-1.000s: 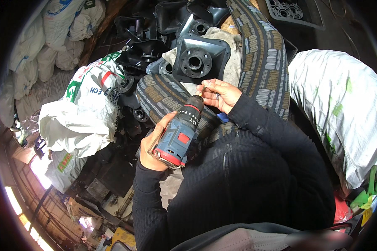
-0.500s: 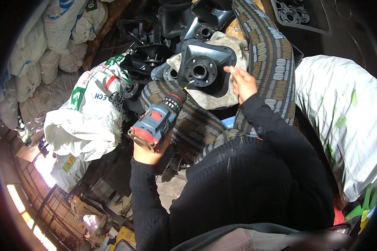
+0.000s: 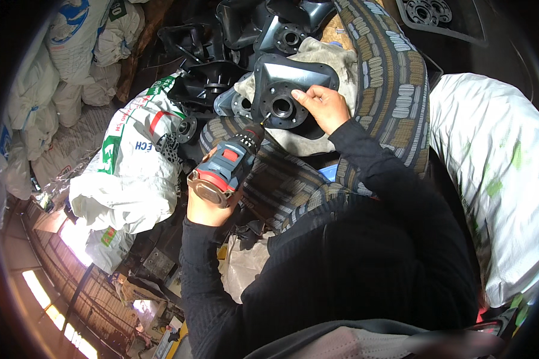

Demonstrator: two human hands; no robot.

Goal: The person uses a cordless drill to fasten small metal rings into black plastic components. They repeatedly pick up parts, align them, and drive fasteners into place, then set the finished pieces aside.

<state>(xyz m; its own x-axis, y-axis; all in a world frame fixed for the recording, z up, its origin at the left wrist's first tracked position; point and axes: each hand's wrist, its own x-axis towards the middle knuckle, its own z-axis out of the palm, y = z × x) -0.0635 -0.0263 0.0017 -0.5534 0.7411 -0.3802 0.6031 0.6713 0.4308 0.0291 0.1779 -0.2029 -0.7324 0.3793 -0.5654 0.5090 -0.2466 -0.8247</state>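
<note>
My left hand [image 3: 206,209] is wrapped round the grip of a blue-grey and red cordless drill [image 3: 226,163]. Its bit points up and to the right, with the tip at the lower left rim of a round hub [image 3: 271,94]. This hub, with a large centre hole and several small holes, belongs to a black metal housing with a square flange [image 3: 299,69]. The housing rests on a pale cloth [image 3: 345,75] over my lap. My right hand [image 3: 328,109] is closed in a pinch, fingertips at the hub's upper right edge; whatever they hold is hidden.
More black housings [image 3: 221,78] are piled beyond and to the left. White woven sacks stand at the left [image 3: 123,161] and right [image 3: 491,167]. A dark tray [image 3: 476,33] with metal rings lies far right. Patterned fabric [image 3: 395,107] covers my legs.
My right hand has moved left and slightly up, from beside the housing onto its hub. The drill has tilted a little, its bit staying close to the hub's lower left.
</note>
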